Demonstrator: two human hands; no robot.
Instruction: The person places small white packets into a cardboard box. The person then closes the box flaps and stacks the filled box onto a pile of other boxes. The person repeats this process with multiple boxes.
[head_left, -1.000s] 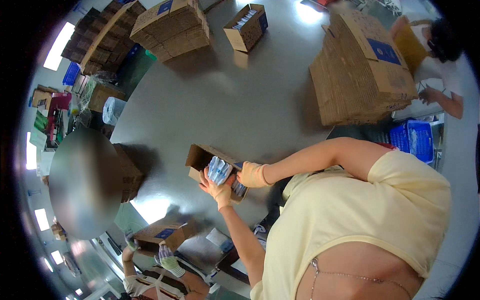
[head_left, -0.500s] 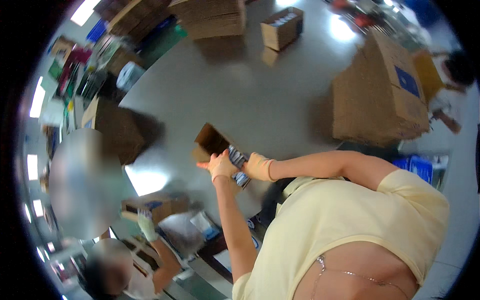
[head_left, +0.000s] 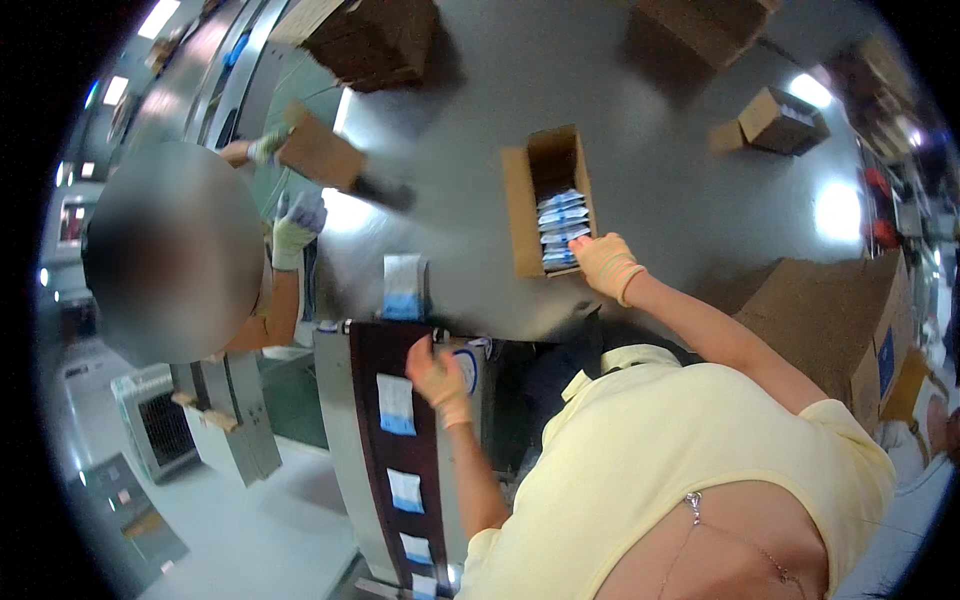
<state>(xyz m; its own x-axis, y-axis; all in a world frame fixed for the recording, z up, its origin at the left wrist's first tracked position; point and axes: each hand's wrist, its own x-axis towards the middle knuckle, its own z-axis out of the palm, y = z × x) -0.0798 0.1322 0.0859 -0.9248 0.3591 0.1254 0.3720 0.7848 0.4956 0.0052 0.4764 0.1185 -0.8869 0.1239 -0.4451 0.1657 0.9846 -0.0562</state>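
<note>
My right hand, in a thin pale glove with an orange cuff, grips the near right corner of a small open cardboard carton. Its fingertips reach over the wall onto a row of white-and-blue packets standing in the carton's near part. The far part of the carton shows bare cardboard. My left hand, gloved alike, hovers empty over the right edge of a dark conveyor belt, fingers apart and slightly blurred. Beside it on the belt lies a packet; another packet lies past the belt's end on the grey table.
More packets lie spaced along the belt. At the left a co-worker's gloved hands handle a carton. Large boxes stand at the far left and right. A small filled carton is at the far right.
My view has swung left, bringing the belt into sight. My left hand has left the carton and moved over the belt; my right hand remains at the carton, where the packets now stand in a row.
</note>
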